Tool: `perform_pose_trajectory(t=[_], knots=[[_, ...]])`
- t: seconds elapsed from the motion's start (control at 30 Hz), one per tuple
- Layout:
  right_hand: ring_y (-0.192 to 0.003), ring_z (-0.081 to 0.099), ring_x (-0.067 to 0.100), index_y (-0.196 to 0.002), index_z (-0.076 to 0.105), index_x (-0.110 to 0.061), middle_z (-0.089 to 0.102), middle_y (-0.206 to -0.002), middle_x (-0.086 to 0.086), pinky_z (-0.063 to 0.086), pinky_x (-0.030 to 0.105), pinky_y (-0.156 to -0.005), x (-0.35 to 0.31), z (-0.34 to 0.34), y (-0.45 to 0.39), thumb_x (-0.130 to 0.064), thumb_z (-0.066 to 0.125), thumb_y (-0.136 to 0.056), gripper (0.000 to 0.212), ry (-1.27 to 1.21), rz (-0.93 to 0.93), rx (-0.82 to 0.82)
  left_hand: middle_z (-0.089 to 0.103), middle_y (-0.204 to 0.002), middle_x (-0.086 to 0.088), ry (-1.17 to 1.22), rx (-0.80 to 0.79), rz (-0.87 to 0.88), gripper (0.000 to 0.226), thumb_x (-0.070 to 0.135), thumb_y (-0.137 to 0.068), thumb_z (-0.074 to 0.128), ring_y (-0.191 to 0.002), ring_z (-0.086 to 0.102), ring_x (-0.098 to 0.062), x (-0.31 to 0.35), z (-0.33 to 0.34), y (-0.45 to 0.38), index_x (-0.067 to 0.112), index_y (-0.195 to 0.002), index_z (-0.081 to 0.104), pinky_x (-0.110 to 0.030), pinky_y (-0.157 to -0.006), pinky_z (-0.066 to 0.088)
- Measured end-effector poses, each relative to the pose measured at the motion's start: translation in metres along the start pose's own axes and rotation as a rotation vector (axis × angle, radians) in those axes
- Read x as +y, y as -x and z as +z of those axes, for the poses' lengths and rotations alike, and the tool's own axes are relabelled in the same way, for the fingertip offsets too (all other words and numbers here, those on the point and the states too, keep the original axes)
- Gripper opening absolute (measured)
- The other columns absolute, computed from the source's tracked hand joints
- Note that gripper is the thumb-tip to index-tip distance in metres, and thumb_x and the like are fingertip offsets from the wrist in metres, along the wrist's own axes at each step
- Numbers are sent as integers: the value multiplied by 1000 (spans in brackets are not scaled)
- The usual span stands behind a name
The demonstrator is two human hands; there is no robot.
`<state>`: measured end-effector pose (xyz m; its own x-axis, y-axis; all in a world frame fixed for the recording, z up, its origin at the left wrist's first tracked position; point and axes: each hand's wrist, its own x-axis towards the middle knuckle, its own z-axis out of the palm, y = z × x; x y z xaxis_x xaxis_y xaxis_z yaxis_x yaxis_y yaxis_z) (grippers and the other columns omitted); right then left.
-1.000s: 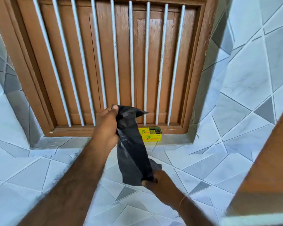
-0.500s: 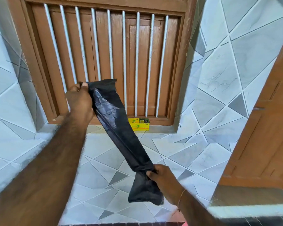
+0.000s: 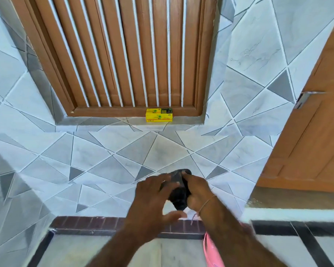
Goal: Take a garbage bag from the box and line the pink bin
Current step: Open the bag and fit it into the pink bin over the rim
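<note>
While there is only the head view to go by, it shows plenty: both hands are close together in the low middle of the picture, and the black garbage bag (image 3: 178,193) is bunched up small between them. The right hand (image 3: 198,191) has its fingers curled round the bag and grips it from the right side. The left hand (image 3: 154,191) lies on the bag's left side, with its fingers on the top of the bunch; its thumb sticks out below and touches nothing. I think the left fingers pinch the plastic, but blur makes this hard to tell for sure. The bag has no long shape now; it is a lump, with a bit of it poking up above the fingers. The pink bin (image 3: 212,251) shows only as a pink strip at the bottom edge, right under the right arm, so it is below the bag and nearer to the person. The right hand is the nearer one to it. To line the bin, I think the bag must first be opened up and then go down and back toward that pink strip. The yellow box (image 3: 159,115) sits far off on the sill of the wooden window (image 3: 123,54), well apart from the hands.
</note>
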<state>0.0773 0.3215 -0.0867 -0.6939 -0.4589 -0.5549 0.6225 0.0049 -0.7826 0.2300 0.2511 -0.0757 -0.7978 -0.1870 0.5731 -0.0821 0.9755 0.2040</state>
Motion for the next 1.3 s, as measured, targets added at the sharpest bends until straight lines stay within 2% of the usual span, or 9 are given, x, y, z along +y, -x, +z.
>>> perform_pose_trajectory(t=[0.13,0.3,0.43,0.57,0.8,0.87,1.0,1.17,1.3], knots=[[-99,65,43,-100,67,2,68,-104,27,51,56,-92,7,-5,26,-14,62,-91,19,-88,73,-35,52,-133,-3,-240,-163,136,81,36,-57,84,-116,52,-28,-7,-3,24,29,-130,50,-43,-86,45],[-69,64,34,-78,65,3,67,-78,23,50,50,-88,18,1,76,-2,56,-91,17,-95,-32,-34,68,-98,-3,-128,126,105,23,8,-71,69,-84,55,-24,-10,-28,43,19,-92,68,-31,-68,45],[-70,70,30,-85,70,8,71,-81,21,57,40,-78,48,1,114,0,54,-89,18,-165,-40,-96,62,-90,0,291,88,-78,14,24,-85,49,-82,58,-20,-3,-45,67,20,-93,59,-26,-75,43],[-92,67,35,-102,65,11,66,-103,25,54,44,-91,62,-10,148,2,47,-89,24,-233,-18,-125,55,-115,2,332,-106,-43,59,48,-67,71,-102,51,-17,17,-53,92,27,-119,51,-28,-87,45],[-51,66,18,-70,69,2,66,-69,14,54,23,-47,50,-33,182,5,45,-92,33,-332,-83,-39,67,-89,-3,68,117,123,24,8,-71,65,-71,60,-28,42,-69,82,17,-93,64,-42,-63,53],[-67,70,21,-83,66,3,65,-90,16,57,23,-50,44,-40,187,-9,57,-93,18,-396,-125,-23,67,-83,2,227,77,-60,12,13,-85,57,-75,60,-23,57,-79,76,17,-89,68,-40,-69,52],[-95,70,30,-109,58,-5,69,-109,20,59,37,-76,43,-50,214,-42,58,-92,41,-235,-305,-71,69,-84,-1,795,12,-632,17,27,-93,58,-80,63,-23,94,-86,55,14,-85,66,-27,-66,49],[-92,71,26,-94,70,-18,73,-96,11,56,49,-89,56,-66,223,-44,71,-74,32,314,-672,-38,65,-70,-14,830,-4,-711,29,26,-80,73,-65,59,-28,127,-69,39,1,-73,61,-42,-63,52],[-92,69,40,-86,74,-8,71,-91,24,55,52,-88,47,-77,218,-25,71,-79,18,271,-668,-35,48,-55,1,751,-69,-644,29,23,-67,73,-51,43,-14,147,-57,34,11,-59,48,-30,-50,38]])
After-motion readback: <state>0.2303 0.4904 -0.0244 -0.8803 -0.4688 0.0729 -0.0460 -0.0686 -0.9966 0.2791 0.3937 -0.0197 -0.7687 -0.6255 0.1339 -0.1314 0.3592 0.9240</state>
